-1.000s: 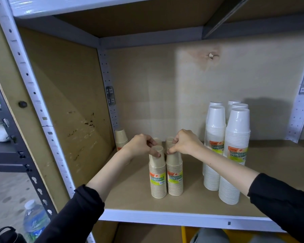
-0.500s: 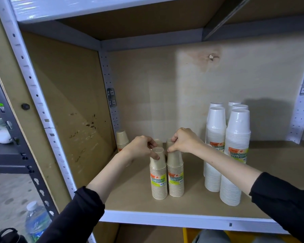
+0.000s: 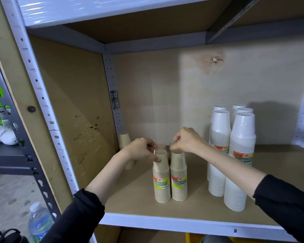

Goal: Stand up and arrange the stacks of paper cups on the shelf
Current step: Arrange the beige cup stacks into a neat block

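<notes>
Brown cup stacks (image 3: pixel 162 181) are set touching on the shelf (image 3: pixel 279 165), left of the white stacks (image 3: pixel 242 155). Their tops are gripped, one by the left hand (image 3: pixel 140 151), one by the right hand (image 3: pixel 188 142). They could be tipped by an uneven push. Space behind is crowded by further stacks (image 3: pixel 125 140), partly hidden.

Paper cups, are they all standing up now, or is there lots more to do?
Nearly. The white cup stacks stand upright on the right of the shelf. In hand: the left hand grips the top of the left brown stack, the right hand pinches the top of the right brown stack, both upright, side by side. Left: maybe lining up the brown stack in the back corner, partly hidden.
</notes>
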Action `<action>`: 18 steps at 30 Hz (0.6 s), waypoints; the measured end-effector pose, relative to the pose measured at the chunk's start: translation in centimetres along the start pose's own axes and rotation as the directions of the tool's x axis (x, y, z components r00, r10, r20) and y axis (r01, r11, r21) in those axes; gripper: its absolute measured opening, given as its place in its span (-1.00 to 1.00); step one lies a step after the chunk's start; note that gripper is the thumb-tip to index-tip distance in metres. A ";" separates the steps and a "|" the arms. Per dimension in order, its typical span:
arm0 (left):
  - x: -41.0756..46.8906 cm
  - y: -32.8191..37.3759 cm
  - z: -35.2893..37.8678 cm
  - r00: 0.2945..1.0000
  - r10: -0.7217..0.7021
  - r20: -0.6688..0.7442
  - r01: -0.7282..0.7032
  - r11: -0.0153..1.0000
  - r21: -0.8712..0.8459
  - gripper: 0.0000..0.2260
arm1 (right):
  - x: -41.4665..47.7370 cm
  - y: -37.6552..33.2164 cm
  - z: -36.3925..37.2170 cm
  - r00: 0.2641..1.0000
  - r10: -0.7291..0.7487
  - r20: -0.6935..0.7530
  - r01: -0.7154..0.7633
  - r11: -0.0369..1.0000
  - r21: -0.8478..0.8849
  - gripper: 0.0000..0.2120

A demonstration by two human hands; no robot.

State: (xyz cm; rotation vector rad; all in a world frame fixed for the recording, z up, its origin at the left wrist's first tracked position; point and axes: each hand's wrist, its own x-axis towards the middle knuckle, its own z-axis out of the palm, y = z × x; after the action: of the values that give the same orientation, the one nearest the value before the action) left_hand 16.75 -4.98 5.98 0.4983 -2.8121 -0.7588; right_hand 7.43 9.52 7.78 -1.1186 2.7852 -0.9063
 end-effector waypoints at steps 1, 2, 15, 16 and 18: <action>0.0 -0.3 -0.5 1.000 -0.009 -0.017 0.009 1.000 -0.016 -0.64 | 0.1 -0.2 -0.2 1.000 -0.005 -0.001 0.005 1.000 0.014 -0.63; 0.1 -0.6 -1.1 0.999 -0.020 -0.049 0.019 0.999 -0.030 -0.68 | 0.3 -0.4 -0.3 1.000 -0.011 -0.002 0.011 1.000 0.027 -0.64; 5.2 -8.2 -2.9 0.810 -0.430 -0.398 0.341 0.898 -0.276 -0.61 | 2.4 -1.2 -0.2 0.998 -0.041 -0.055 0.043 0.998 0.034 -0.69; 5.5 -8.4 -2.6 0.804 -0.445 -0.394 0.354 0.891 -0.284 -0.61 | 2.5 -1.1 -0.3 0.998 -0.039 -0.055 0.041 0.999 0.035 -0.70; 6.1 -8.7 -2.1 0.798 -0.464 -0.384 0.378 0.882 -0.280 -0.58 | 2.8 -0.9 -0.5 0.997 -0.043 -0.061 0.045 0.999 0.026 -0.71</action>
State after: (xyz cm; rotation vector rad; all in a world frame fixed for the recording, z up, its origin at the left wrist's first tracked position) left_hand 14.01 -15.25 3.81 1.1335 -2.1956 -0.8504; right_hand 5.81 7.53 9.22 -1.1727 2.7964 -0.9962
